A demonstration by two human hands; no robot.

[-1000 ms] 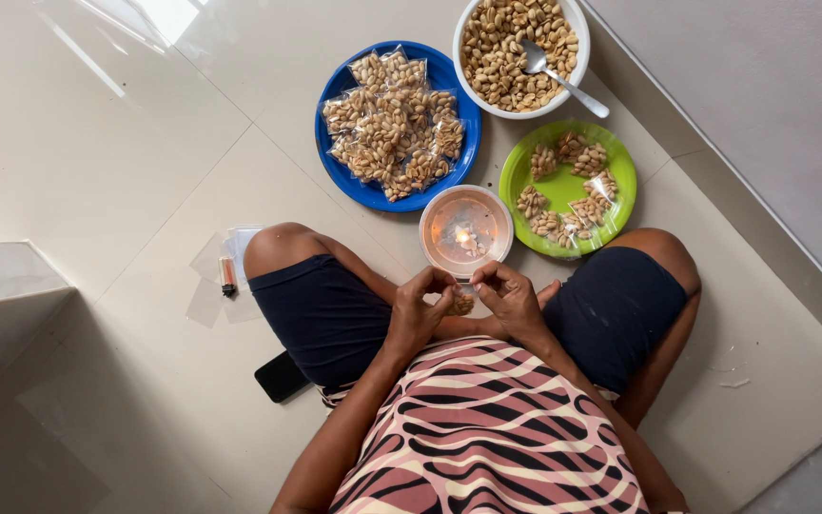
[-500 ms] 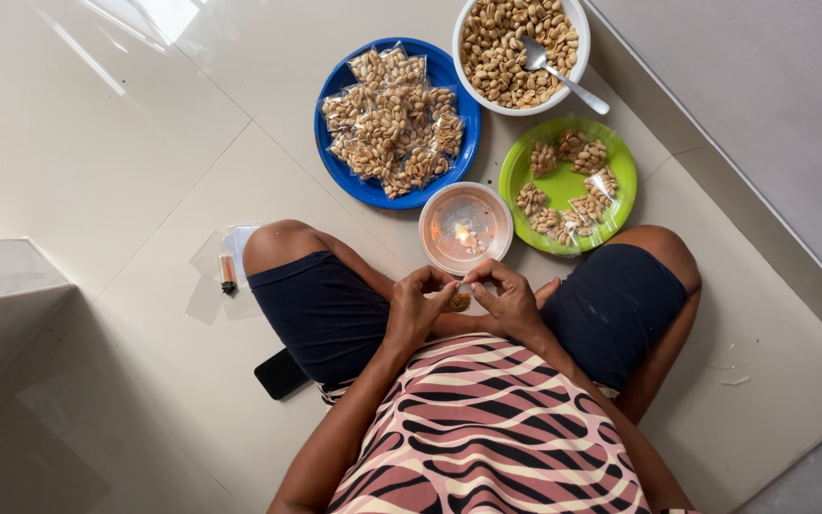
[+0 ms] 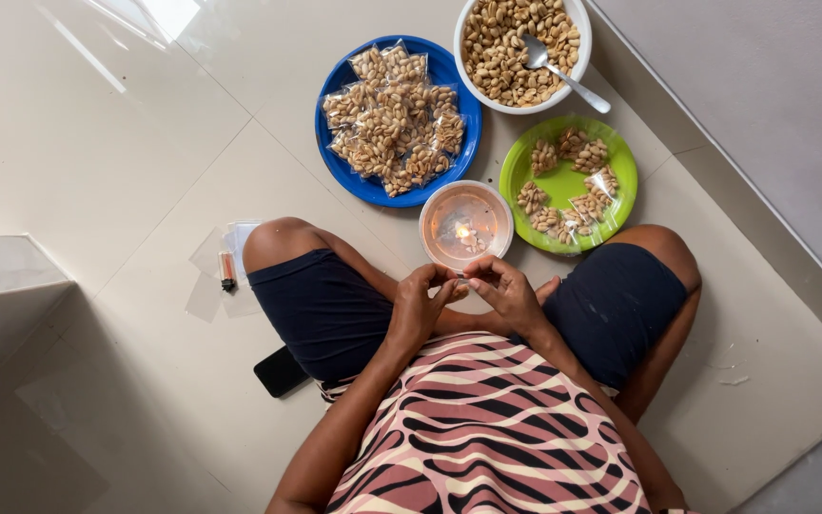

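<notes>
Both hands pinch a small clear plastic packet [image 3: 460, 276] between fingertips, left hand [image 3: 422, 303] and right hand [image 3: 504, 293] closed on it just beside the clear round bowl with a lit candle [image 3: 465, 225]. This looks like edge sealing, calling for a steady pass near the flame. The blue plate of filled packets [image 3: 395, 119] and green plate [image 3: 568, 183] crowd ahead; bare floor lies left.

This looks like a room in a home, with small-scale food packing done on the floor [image 3: 97, 143], which is laid in large glossy cream tiles. A person sits cross-legged on it beside household dishes: a blue plate [image 3: 335, 157] of bagged peanuts, a white bowl [image 3: 577, 24] with a spoon [image 3: 563, 71], and a green plate [image 3: 620, 157]. A phone [image 3: 280, 371] lies nearby.
</notes>
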